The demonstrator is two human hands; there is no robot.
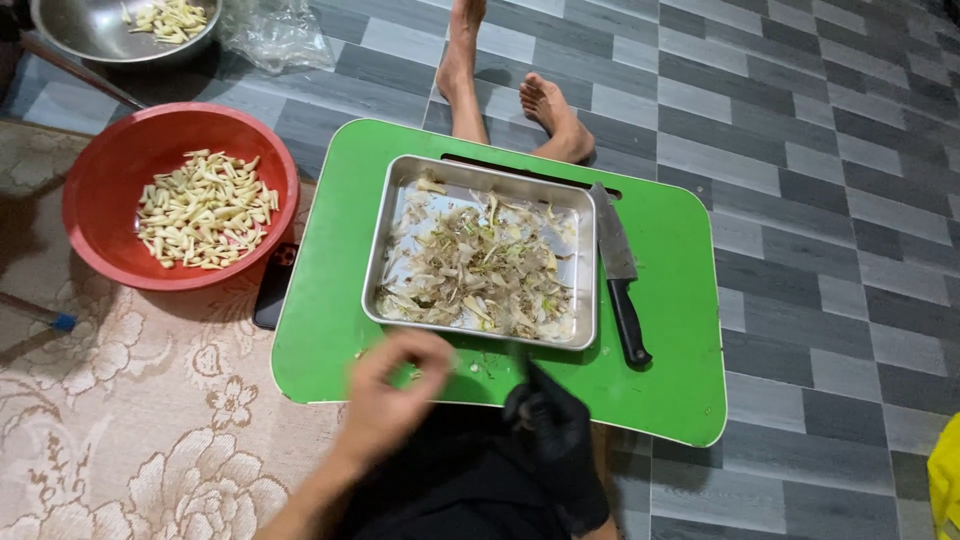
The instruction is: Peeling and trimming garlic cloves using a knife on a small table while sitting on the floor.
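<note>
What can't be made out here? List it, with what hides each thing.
Head view only:
- Left hand: motion-blurred, so whether the fingers pinch anything is unclear.
- Right hand, in a black glove: dark against dark clothing; its grip cannot be read.
- Steel bowl: cut off by the top edge.
- Dark flat object: mostly hidden beneath the red basin and green board.
- Yellow object: cut off by the right edge.

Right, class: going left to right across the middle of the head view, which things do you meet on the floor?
Red bowl of peeled pale pieces → green lap table → steel tray of peelings → black-handled knife → grey tiled floor.
</note>
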